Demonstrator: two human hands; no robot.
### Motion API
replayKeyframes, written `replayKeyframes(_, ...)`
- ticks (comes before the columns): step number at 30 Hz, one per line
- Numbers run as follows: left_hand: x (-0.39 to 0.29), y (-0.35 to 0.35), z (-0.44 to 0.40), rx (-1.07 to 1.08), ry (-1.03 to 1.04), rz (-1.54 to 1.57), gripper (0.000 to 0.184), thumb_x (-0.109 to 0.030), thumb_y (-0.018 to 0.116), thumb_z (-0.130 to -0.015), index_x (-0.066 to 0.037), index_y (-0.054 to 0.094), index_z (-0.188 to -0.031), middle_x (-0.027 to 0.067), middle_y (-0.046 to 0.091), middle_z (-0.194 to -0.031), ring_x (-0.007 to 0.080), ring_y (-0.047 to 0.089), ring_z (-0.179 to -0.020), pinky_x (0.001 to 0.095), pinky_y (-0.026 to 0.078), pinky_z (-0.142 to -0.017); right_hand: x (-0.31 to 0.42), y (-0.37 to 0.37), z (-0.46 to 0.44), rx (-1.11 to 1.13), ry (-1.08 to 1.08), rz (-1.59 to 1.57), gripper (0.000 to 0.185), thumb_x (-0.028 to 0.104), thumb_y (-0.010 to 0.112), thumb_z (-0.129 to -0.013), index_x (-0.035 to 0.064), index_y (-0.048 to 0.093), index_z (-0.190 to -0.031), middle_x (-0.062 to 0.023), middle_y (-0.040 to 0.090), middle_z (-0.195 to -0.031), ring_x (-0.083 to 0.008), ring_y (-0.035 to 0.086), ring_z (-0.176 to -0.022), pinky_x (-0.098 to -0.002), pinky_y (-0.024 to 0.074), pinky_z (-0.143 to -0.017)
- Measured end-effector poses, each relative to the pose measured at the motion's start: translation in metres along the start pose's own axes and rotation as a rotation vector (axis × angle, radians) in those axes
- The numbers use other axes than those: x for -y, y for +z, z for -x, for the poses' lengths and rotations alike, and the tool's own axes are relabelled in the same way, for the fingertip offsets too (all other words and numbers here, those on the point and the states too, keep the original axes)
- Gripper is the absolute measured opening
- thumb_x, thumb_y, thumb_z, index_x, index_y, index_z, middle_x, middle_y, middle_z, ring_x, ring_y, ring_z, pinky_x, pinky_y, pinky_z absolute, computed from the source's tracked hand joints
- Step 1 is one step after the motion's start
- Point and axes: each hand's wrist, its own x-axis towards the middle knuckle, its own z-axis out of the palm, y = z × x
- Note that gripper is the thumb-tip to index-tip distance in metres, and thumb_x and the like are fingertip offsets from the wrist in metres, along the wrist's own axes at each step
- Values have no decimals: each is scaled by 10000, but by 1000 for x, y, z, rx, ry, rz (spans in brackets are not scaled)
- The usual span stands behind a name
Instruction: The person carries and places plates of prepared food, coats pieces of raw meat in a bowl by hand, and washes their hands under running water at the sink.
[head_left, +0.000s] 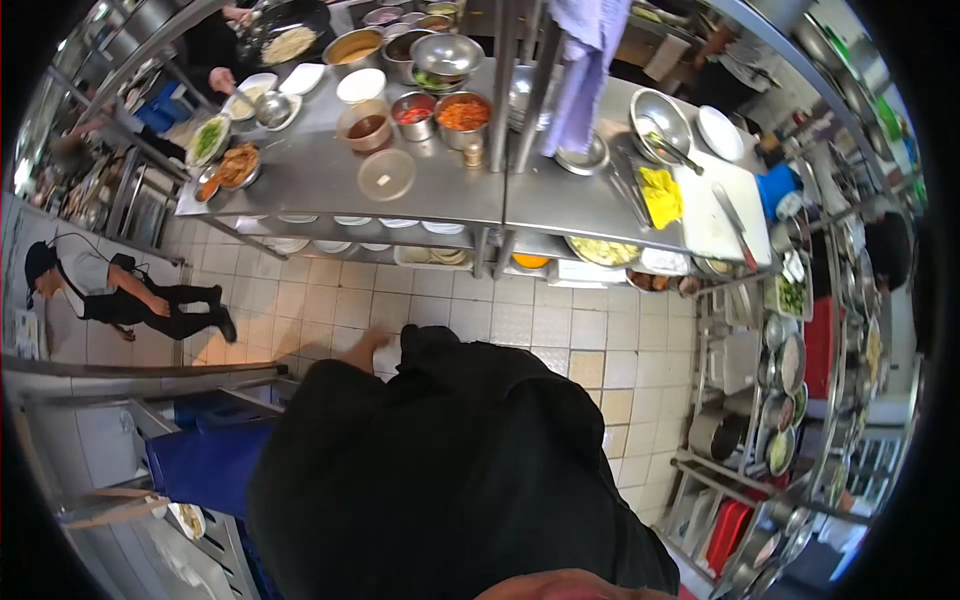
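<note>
Left hand (pixel 376 340): blurred, low in front of the bench (pixel 440 198) and apart from it; we cannot tell whether its fingers are curled or spread, and we make out nothing held.
Right hand: out of our sight.
Plates (pixel 332 246): nearest the left hand, on the shelf beneath the bench; a hasty low reach, we judge, could knock their rims.
Translucent container (pixel 387 175): near the bench's front edge, where a brushing sleeve might drag it off.
Knife (pixel 735 222): on the cutting board (pixel 708 190) at the bench's right end, red handle towards the front edge; we could snag it in passing.
Tiled floor (pixel 540 322): gives us room to sidestep along the bench's front; if wet, we might slip.
Rack (pixel 720 479): limits us beyond the bench's right end.
Co-worker (pixel 130 290): beyond the bench's left end; crossing paths there risks a bump.
</note>
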Motion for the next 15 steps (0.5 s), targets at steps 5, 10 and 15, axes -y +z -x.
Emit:
replayKeyframes(5, 83, 50, 107, 464, -331, 77, 316, -314, 524, -876, -27, 653, -910, 183, 652, -858, 361, 607, -823, 447, 491, -744, 69, -14, -9, 105, 357, -99, 116, 176, 567, -832, 66, 583, -866, -82, 551, -690, -198, 534, -551, -342, 434, -467)
replayKeyframes(10, 69, 14, 110, 394, -364, 211, 350, -331, 500, -873, -26, 671, -852, 186, 658, -835, 359, 622, -827, 461, 494, -732, 106, -22, -53, 149, 424, -77, 107, 176, 578, -830, 70, 571, -829, -78, 542, -672, -190, 537, -533, -325, 431, -437)
replayKeyframes(15, 59, -41, -17, 71, 496, -428, 332, -340, 612, -797, -41, 669, -929, 177, 651, -972, 324, 632, -862, 434, 494, -785, 163, -10, -132, 28, 90, -305, 192, 214, 595, -828, 47, 568, -919, -82, 559, -721, -191, 584, -572, -314, 461, -431)
